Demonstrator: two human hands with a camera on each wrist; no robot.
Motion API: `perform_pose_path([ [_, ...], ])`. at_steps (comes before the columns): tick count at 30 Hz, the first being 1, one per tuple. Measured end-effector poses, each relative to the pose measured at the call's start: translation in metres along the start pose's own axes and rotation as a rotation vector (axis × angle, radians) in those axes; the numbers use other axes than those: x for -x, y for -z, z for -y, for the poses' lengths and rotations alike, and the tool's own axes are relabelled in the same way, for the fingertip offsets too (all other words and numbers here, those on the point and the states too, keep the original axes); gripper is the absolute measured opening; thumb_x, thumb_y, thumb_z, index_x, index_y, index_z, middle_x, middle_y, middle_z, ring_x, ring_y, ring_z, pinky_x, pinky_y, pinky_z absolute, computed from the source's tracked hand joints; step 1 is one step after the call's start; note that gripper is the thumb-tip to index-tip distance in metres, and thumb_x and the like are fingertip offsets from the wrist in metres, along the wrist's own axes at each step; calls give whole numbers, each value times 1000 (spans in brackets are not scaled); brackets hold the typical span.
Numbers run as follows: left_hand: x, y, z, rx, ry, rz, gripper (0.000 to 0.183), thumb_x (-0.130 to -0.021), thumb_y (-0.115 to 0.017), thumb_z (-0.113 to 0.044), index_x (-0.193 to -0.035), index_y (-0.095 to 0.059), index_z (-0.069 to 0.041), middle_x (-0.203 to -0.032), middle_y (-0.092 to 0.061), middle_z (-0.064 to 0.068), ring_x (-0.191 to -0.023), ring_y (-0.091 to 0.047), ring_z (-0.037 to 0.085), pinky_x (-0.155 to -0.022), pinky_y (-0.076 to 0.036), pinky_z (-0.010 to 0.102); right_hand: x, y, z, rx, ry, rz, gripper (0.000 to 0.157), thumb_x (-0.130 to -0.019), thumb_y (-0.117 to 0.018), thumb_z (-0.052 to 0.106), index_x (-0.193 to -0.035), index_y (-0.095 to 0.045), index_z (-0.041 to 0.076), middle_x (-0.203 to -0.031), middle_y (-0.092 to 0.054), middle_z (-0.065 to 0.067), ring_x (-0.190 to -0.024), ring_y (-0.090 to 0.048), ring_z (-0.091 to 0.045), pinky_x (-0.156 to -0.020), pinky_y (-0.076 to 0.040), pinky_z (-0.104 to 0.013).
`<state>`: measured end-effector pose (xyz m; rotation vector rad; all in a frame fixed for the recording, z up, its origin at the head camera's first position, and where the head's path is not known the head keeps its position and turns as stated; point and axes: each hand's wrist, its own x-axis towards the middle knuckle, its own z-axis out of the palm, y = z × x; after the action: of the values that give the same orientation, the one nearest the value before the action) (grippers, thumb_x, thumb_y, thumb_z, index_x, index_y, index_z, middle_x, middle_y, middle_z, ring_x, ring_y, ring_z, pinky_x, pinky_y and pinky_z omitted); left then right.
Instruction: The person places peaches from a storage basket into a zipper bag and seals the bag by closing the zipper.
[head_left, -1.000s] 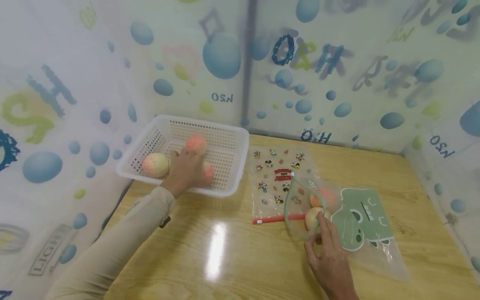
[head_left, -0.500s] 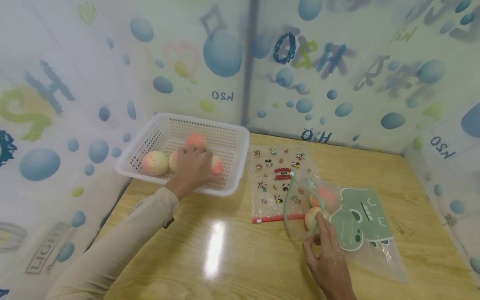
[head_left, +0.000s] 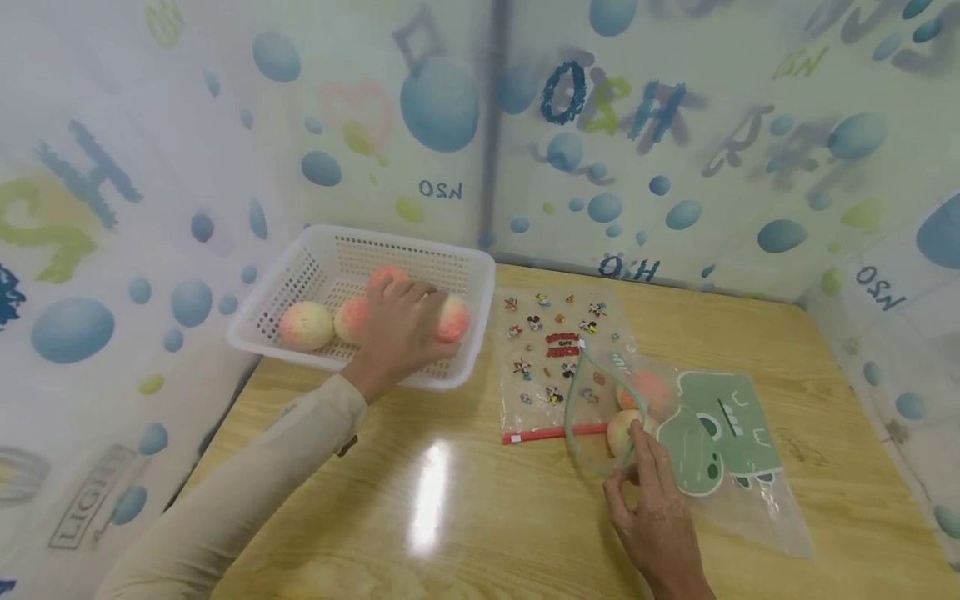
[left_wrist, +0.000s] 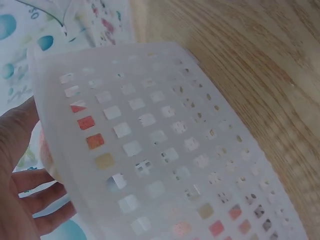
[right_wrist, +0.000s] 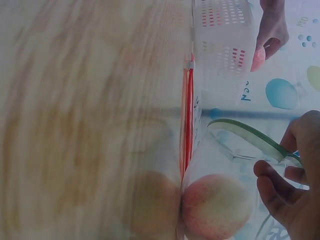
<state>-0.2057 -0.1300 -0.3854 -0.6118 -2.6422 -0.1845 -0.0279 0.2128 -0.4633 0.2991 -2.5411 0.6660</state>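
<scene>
In the head view my left hand reaches over the white perforated basket and grips a pink-and-cream peach. Three other peaches, one of them this pale one, lie in the basket. The left wrist view shows my fingers behind the basket wall, largely hiding the held peach. On the right, my right hand pinches the green-edged mouth of a clear slider bag with a crocodile print, keeping it open. Peaches lie inside that bag, near its mouth.
A second clear bag, with cartoon prints and a red slider strip, lies flat between the basket and the crocodile bag, partly under the latter. All rest on a wooden table. Patterned curtain walls stand behind and beside it.
My left hand has shifted slightly right and up inside the basket with the peach, uncovering another peach to its left. My right hand stays at the bag's mouth.
</scene>
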Motion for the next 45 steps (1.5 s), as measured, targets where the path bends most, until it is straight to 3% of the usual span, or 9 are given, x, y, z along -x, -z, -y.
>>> perform_pose_path([
  [10,-4,-5,-13,65,-92,-171,68,-71,-82,-56,-117,-71,-7,-113,-69,10,-111,-58,32,-104,-35,55,3,2,-2,-25,-13,6,78,-77,-71,-8,-149,-42,-5,-127,-53,-19,-80,-64,-17,-63,-59,-37],
  [21,-6,-8,-27,102,-164,-249,68,-71,-83,-53,-120,-70,-6,-116,-70,10,-117,-58,32,-105,-33,59,4,3,-6,-31,0,-12,77,-77,-69,-7,-149,-42,-5,-126,-54,-20,-79,-64,-17,-62,-59,-38],
  [26,-5,-11,-38,121,-199,-243,69,-72,-85,-51,-123,-70,-7,-121,-69,10,-125,-56,32,-115,-20,63,4,4,-8,-34,22,-26,77,-77,-68,-5,-150,-42,-5,-126,-54,-20,-80,-64,-15,-62,-57,-34],
  [32,-2,-17,-59,128,-284,-224,69,-74,-85,-51,-127,-69,-9,-128,-67,8,-130,-53,32,-116,-9,67,3,6,-9,-52,71,-60,75,-78,-65,-1,-149,-43,-5,-126,-56,-19,-78,-64,-15,-59,-55,-29],
  [37,0,-26,-79,103,-383,-205,71,-74,-84,-53,-128,-69,-10,-132,-65,6,-134,-51,31,-116,-6,68,4,6,-10,-66,85,-75,76,-77,-65,-1,-150,-43,-4,-126,-57,-19,-79,-64,-15,-61,-55,-30],
  [45,3,-40,-110,184,-523,-208,68,-74,-87,-48,-127,-69,-9,-129,-66,7,-135,-50,32,-112,-9,73,3,6,-12,-88,93,-73,74,-79,-64,2,-150,-43,-4,-126,-56,-19,-77,-61,-13,-57,-52,-25],
])
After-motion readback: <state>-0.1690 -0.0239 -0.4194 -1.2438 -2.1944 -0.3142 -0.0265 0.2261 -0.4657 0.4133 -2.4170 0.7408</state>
